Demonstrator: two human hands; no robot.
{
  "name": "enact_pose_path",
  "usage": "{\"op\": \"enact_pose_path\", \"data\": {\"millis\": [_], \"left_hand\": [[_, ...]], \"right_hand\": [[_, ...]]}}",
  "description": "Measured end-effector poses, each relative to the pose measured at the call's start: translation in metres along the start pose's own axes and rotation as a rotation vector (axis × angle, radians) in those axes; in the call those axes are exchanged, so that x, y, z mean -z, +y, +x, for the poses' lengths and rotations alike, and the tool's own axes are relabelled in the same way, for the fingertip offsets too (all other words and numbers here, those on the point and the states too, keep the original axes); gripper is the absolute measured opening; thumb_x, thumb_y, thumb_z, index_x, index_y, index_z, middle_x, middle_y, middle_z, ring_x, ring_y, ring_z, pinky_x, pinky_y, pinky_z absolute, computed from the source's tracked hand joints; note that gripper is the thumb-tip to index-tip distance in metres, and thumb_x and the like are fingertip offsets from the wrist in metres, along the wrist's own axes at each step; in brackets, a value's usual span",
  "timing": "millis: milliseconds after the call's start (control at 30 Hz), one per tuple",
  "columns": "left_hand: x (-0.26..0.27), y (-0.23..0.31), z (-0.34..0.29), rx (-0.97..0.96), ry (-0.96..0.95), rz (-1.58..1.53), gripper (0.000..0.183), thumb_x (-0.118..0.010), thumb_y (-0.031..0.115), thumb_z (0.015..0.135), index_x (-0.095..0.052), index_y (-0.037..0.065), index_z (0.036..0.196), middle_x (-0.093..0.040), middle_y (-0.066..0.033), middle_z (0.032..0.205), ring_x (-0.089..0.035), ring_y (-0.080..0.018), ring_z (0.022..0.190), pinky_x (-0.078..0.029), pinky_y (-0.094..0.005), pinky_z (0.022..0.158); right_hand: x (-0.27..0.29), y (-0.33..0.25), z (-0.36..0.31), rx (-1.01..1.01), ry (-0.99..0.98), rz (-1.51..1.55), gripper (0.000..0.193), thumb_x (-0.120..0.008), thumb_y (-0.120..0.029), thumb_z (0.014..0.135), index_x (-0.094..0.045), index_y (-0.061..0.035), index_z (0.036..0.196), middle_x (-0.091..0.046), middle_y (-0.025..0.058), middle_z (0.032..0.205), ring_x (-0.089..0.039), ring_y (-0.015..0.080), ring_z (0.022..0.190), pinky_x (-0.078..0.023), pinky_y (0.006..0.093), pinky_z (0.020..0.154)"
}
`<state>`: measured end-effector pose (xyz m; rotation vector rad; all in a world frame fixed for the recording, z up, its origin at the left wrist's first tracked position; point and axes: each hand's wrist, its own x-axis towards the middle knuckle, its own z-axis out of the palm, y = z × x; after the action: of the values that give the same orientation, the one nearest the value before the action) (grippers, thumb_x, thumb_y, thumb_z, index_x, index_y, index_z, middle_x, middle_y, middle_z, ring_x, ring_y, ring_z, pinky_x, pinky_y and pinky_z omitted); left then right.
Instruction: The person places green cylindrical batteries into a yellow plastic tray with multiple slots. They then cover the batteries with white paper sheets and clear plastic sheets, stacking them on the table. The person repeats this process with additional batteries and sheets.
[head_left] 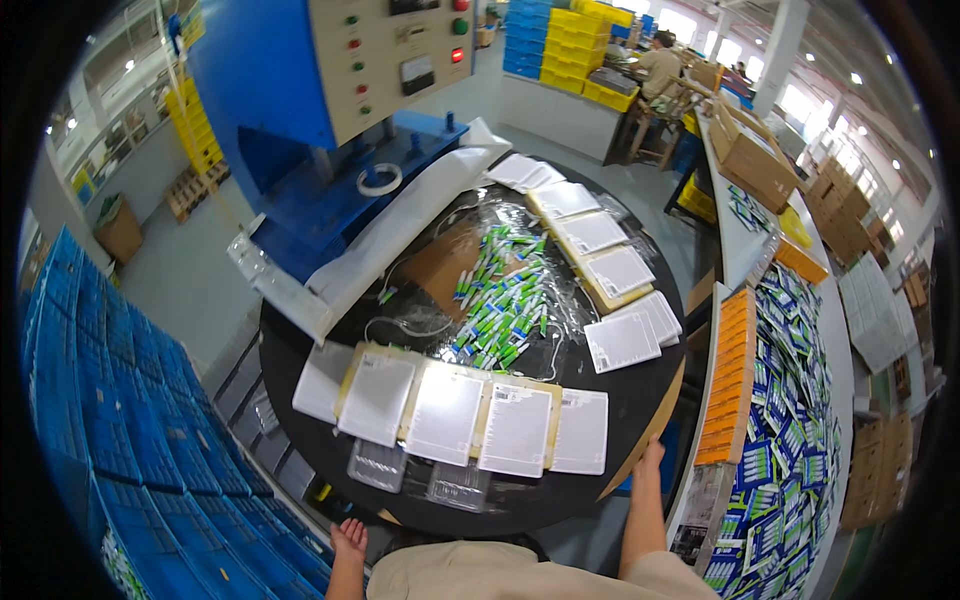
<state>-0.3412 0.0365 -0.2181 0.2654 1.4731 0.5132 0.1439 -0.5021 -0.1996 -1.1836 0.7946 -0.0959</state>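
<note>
My right hand (652, 455) grips the near-right rim of the round black table (640, 385), fingers curled on its edge. Left hand (349, 541) hangs open, fingers apart, below the near-left rim, touching nothing.

Risk, imo: a turn or bump of the table could slide the white cards (516, 428) off their tan trays, esp. the loose one (621, 341) at right.

Green-white tubes (500, 300) piled mid-table. Clear blister shells (458, 484) near edge. Orange boxes (726, 375) and blue packs (790, 400) on the bench at right; blue crates (110, 400) left.

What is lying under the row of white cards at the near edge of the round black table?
Under the white cards lie tan trays, and two clear plastic blister shells stick out below. The cards hide what the trays contain.
</note>
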Motion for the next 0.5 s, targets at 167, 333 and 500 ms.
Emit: {"op": "enact_pose_path", "data": {"millis": [167,333,500], "left_hand": [[-0.009,-0.019,-0.024,0.163,-0.050,-0.098,0.064,-0.035,0.055,0.107,-0.059,0.002,0.132,-0.065,-0.0142,0.133,-0.061,-0.0299,0.124,-0.051,-0.0457,0.104],[-0.045,-0.017,-0.045,0.164,-0.148,-0.054,0.060,-0.038,0.054,0.107,-0.058,0.004,0.134,-0.060,-0.0147,0.141,-0.056,-0.0303,0.131,-0.043,-0.0474,0.111],[-0.077,-0.009,-0.054,0.172,-0.377,-0.228,0.049,-0.049,0.047,0.106,-0.059,0.009,0.134,-0.066,-0.0063,0.134,-0.060,-0.0269,0.125,-0.044,-0.0452,0.111]], "right_hand": [[0.037,0.044,-0.191,-0.286,-0.081,-0.195,0.032,-0.051,-0.024,0.107,-0.063,0.0012,0.122,-0.074,0.0121,0.098,-0.072,0.0280,0.090,-0.059,0.0403,0.083],[0.018,-0.060,-0.236,0.267,-1.066,-0.909,0.025,-0.061,-0.019,0.098,-0.068,0.0004,0.084,-0.072,0.0083,0.078,-0.066,0.0161,0.067,-0.053,0.0318,0.064],[-0.081,-0.155,-0.139,1.156,-0.196,-1.080,0.039,-0.057,0.001,0.086,-0.063,-0.0025,0.124,-0.066,0.0157,0.118,-0.061,0.0358,0.113,-0.049,0.0423,0.096]]}}
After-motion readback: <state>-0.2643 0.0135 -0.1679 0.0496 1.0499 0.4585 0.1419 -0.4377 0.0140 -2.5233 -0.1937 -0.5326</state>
